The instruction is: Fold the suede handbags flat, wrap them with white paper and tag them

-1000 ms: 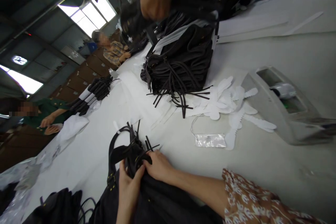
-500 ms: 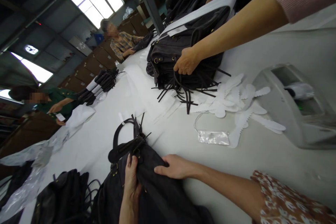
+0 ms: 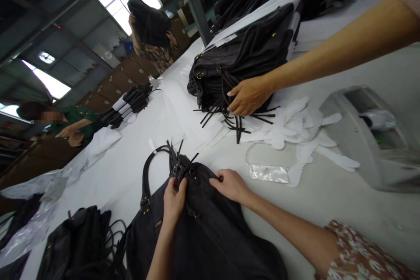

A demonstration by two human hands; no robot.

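A large black handbag (image 3: 210,236) lies on the white table in front of me, its top end pointing away. My left hand (image 3: 175,194) pinches the bag near its dark straps and brass rings. At the bag's upper right edge, my right hand (image 3: 231,185) grips the fabric between thumb and fingers. The looped handle (image 3: 146,175) arches to the left of my left hand. Thin strap ends (image 3: 173,151) stick up beyond my left fingers.
A co-worker's hand (image 3: 247,96) reaches to a stack of black bags (image 3: 226,68). White paper cutouts (image 3: 306,153), a clear packet (image 3: 269,173) and a grey plastic tray (image 3: 354,175) lie at right. More black bags (image 3: 75,245) sit at lower left. Other people work across the table.
Both my hands have moved up and right, and more of the handbag shows, spread flatter. The co-worker's near hand has opened and shifted lower right. A far person now lifts a black bag.
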